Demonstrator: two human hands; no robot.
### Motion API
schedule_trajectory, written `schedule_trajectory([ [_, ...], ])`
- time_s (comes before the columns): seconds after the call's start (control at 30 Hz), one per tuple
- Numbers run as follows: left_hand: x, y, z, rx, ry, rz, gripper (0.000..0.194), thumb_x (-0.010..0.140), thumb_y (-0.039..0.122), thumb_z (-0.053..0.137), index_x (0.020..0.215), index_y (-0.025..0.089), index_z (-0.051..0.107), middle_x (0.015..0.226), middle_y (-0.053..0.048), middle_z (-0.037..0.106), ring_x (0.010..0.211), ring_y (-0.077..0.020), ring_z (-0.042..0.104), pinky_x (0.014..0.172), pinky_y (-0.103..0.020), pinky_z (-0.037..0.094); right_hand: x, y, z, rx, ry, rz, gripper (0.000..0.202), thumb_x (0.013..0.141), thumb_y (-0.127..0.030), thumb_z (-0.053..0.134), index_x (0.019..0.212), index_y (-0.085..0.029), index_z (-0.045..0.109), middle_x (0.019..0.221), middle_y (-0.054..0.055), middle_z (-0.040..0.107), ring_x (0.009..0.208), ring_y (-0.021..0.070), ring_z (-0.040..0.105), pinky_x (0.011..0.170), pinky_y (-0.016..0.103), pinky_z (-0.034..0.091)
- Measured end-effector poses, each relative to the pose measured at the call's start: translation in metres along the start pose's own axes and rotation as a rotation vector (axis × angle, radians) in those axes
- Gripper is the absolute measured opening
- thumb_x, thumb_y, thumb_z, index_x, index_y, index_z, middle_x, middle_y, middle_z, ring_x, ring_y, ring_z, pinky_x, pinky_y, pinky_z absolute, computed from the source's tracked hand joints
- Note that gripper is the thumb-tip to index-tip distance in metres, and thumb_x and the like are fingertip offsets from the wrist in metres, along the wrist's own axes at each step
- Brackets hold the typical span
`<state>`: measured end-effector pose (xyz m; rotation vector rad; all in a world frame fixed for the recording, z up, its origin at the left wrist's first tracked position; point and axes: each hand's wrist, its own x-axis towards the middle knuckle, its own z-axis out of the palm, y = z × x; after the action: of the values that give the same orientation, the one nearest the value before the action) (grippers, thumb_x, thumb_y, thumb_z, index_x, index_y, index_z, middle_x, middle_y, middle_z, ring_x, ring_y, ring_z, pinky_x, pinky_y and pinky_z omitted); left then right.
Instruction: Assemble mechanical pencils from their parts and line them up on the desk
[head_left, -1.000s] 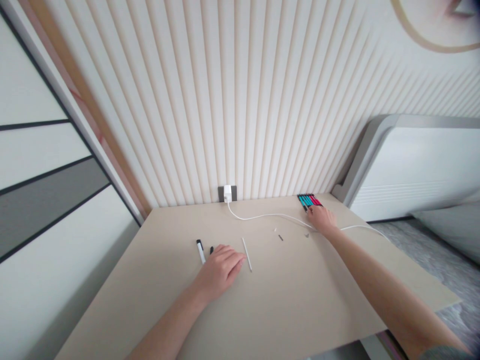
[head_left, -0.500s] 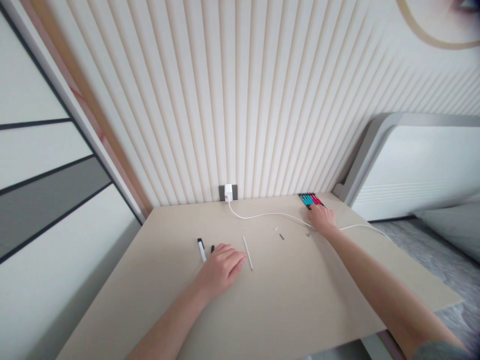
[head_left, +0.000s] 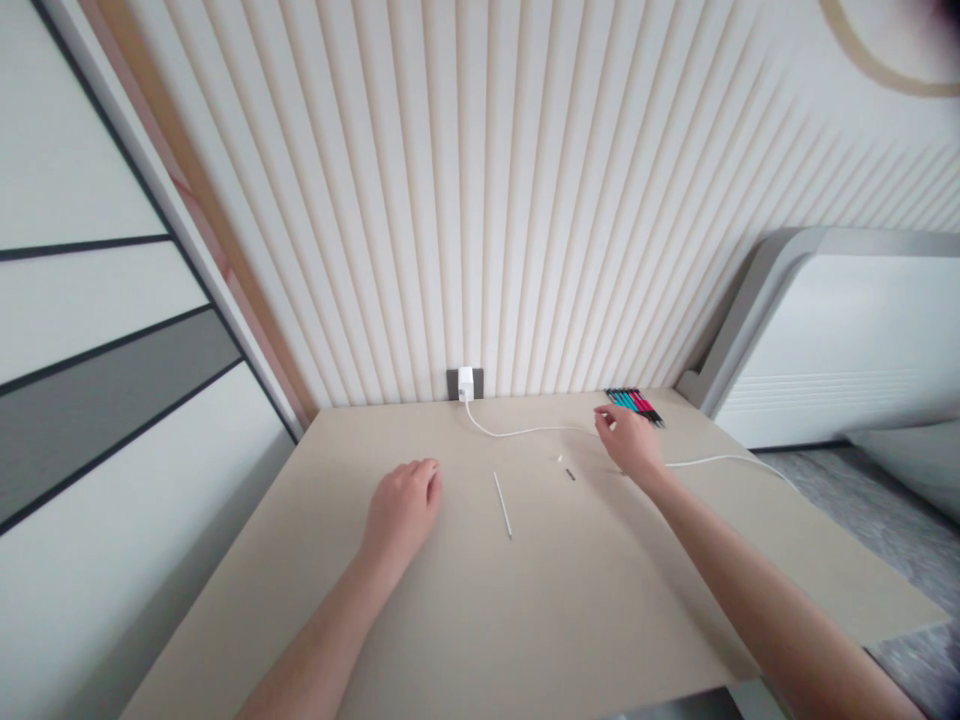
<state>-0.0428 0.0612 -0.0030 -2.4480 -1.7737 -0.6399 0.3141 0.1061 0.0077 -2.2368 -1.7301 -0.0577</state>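
My left hand [head_left: 400,505] rests over the desk with its fingers curled. It covers the spot where a white marker with a black cap lay, and whatever it holds is hidden. To its right lies a thin white stick [head_left: 502,506], like a pen refill. My right hand [head_left: 628,440] is raised above the white cable, its thumb and fingers slightly apart and nothing visible between them. Just beyond it, a row of teal and red pens [head_left: 634,401] with black ends lies side by side. A small dark piece [head_left: 571,474] and a tiny white piece [head_left: 559,458] lie between my hands.
A white charger [head_left: 466,383] is plugged into the wall socket; its cable [head_left: 517,433] runs right across the desk [head_left: 465,620] and over its edge. Ribbed panelling backs the desk. At left stands a cabinet [head_left: 135,480], at right a grey headboard [head_left: 847,330].
My right hand has come off the row of pens and moved slightly left. My left hand has shifted left, away from the white stick, and now covers the marker's place.
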Motion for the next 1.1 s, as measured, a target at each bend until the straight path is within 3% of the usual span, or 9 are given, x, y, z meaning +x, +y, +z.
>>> schedule_trajectory([
  [0.1,0.002,-0.016,-0.004,0.12,-0.084,-0.216,0.024,0.091,0.027,0.041,0.103,0.018,0.06,0.086,-0.01,0.069,0.08,-0.0242,0.065,0.07,-0.032,0.044,-0.037,-0.051,-0.001,0.165,-0.035,-0.225,0.031,0.093,-0.033,0.041,0.106,-0.023,0.068,0.099,0.006,0.07,0.088,0.0191,0.064,0.078,0.026,0.042],
  [0.2,0.003,-0.024,-0.004,0.195,-0.159,-0.316,0.029,0.092,0.032,0.039,0.107,0.016,0.058,0.085,-0.013,0.07,0.079,-0.0284,0.066,0.065,-0.034,0.044,-0.076,-0.096,0.005,0.195,-0.11,-0.425,0.029,0.094,-0.029,0.041,0.099,-0.024,0.069,0.093,0.005,0.07,0.083,0.0183,0.064,0.076,0.027,0.04],
  [0.33,0.003,-0.026,-0.001,0.199,-0.215,-0.358,0.031,0.091,0.035,0.04,0.108,0.016,0.057,0.088,-0.015,0.07,0.083,-0.0291,0.067,0.065,-0.033,0.044,-0.111,-0.124,0.015,0.174,-0.169,-0.567,0.024,0.092,-0.025,0.045,0.1,-0.024,0.068,0.092,0.006,0.068,0.087,0.0197,0.063,0.079,0.029,0.039],
  [0.5,0.002,-0.022,0.0,0.125,-0.215,-0.338,0.026,0.09,0.035,0.042,0.097,0.018,0.061,0.089,-0.012,0.07,0.083,-0.027,0.066,0.064,-0.031,0.043,-0.119,-0.114,0.022,0.184,-0.193,-0.578,0.025,0.093,-0.026,0.045,0.104,-0.024,0.067,0.094,0.006,0.067,0.09,0.019,0.061,0.08,0.029,0.039],
  [0.6,0.002,-0.021,0.001,0.1,-0.199,-0.333,0.026,0.089,0.036,0.044,0.094,0.018,0.062,0.087,-0.011,0.07,0.081,-0.0257,0.066,0.064,-0.031,0.043,-0.107,-0.1,0.022,0.201,-0.189,-0.519,0.026,0.094,-0.028,0.044,0.101,-0.024,0.068,0.095,0.005,0.067,0.09,0.0179,0.061,0.082,0.028,0.04],
  [0.77,0.002,-0.022,0.003,0.076,-0.194,-0.327,0.026,0.089,0.038,0.044,0.091,0.019,0.062,0.085,-0.01,0.069,0.079,-0.0246,0.065,0.062,-0.03,0.043,-0.076,-0.069,0.026,0.155,-0.054,-0.343,0.03,0.094,-0.026,0.041,0.105,-0.021,0.068,0.099,0.008,0.067,0.098,0.0201,0.059,0.088,0.029,0.038],
  [0.87,0.002,-0.021,0.003,0.064,-0.201,-0.33,0.024,0.088,0.037,0.046,0.09,0.019,0.062,0.083,-0.009,0.068,0.078,-0.0239,0.064,0.063,-0.029,0.043,-0.063,-0.053,0.03,0.089,-0.059,-0.264,0.029,0.093,-0.028,0.044,0.107,-0.019,0.068,0.103,0.01,0.065,0.102,0.0221,0.057,0.09,0.03,0.037],
  [1.1,0.003,-0.021,0.001,-0.029,-0.158,-0.329,0.015,0.086,0.029,0.049,0.092,0.019,0.059,0.082,-0.007,0.068,0.077,-0.0222,0.063,0.066,-0.029,0.042,-0.055,-0.046,0.038,0.062,-0.101,-0.228,0.031,0.093,-0.031,0.044,0.1,-0.019,0.071,0.099,0.01,0.066,0.1,0.0224,0.058,0.088,0.031,0.038],
])
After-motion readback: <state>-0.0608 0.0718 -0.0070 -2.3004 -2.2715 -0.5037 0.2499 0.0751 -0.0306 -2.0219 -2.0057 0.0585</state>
